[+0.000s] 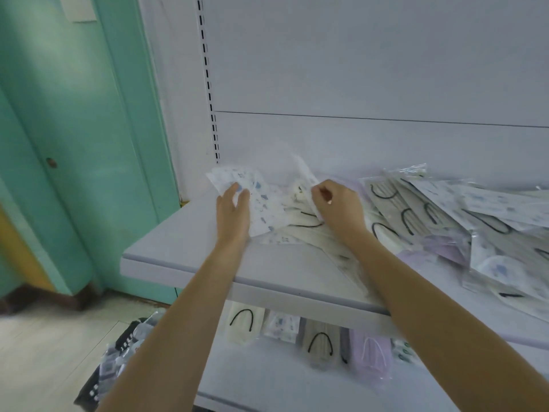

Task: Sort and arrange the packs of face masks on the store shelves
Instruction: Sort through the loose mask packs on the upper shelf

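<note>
On the upper white shelf (184,248) lie many face-mask packs. My left hand (233,212) rests with straight fingers on a white pack with blue print (261,203) near the shelf's left end. My right hand (338,208) pinches the edge of a clear-wrapped pale pack (300,179), lifted off the heap beside it. A loose pile of packs (445,212), grey, lilac and printed, with black ear loops, spreads to the right. On the lower shelf (267,379) stands a row of packs (320,343) in cream, printed, grey and lilac.
The white back panel (356,69) with a slotted upright (208,84) rises behind the shelf. A teal door (74,144) is on the left. A black basket (118,361) holding more packs sits on the light floor at lower left.
</note>
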Action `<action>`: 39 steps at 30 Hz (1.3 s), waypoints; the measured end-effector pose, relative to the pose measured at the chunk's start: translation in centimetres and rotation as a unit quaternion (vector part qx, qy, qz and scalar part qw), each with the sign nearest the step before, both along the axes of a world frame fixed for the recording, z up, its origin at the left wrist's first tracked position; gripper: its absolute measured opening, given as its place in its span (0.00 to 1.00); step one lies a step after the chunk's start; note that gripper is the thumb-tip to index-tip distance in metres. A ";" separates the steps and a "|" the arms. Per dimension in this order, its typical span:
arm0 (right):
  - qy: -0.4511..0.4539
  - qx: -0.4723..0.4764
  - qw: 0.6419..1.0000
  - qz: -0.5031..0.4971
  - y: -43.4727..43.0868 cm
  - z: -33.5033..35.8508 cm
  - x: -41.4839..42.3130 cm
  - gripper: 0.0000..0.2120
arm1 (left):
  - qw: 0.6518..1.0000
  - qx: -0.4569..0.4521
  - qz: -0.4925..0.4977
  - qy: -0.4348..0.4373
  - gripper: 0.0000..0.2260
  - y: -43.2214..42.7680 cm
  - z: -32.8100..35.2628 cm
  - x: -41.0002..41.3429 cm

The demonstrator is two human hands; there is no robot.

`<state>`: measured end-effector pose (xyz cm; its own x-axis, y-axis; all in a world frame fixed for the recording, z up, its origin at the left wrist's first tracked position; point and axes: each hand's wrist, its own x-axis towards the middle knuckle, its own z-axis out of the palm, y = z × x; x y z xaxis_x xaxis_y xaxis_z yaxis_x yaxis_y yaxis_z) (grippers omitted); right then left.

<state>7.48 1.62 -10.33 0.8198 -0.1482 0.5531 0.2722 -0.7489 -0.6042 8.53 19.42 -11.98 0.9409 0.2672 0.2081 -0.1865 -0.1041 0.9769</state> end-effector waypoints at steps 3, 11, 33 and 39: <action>0.065 -0.041 0.985 0.156 1.6 -0.2 -0.8 0.09 | 0.996 0.042 -0.067 -0.029 0.18 -0.3 0.0 -0.1; 0.195 -0.218 0.955 -0.044 -0.1 -1.1 0.2 0.22 | 0.996 0.056 -0.064 -0.039 0.30 0.2 -0.9 0.6; 0.121 -0.103 0.978 0.134 0.5 -0.5 -1.0 0.14 | 0.997 0.013 -0.061 -0.049 0.31 0.0 -0.6 -0.1; 0.217 -0.305 0.927 0.002 -0.5 -1.8 0.1 0.11 | 0.994 -0.056 0.088 -0.014 0.40 1.6 -0.1 -0.2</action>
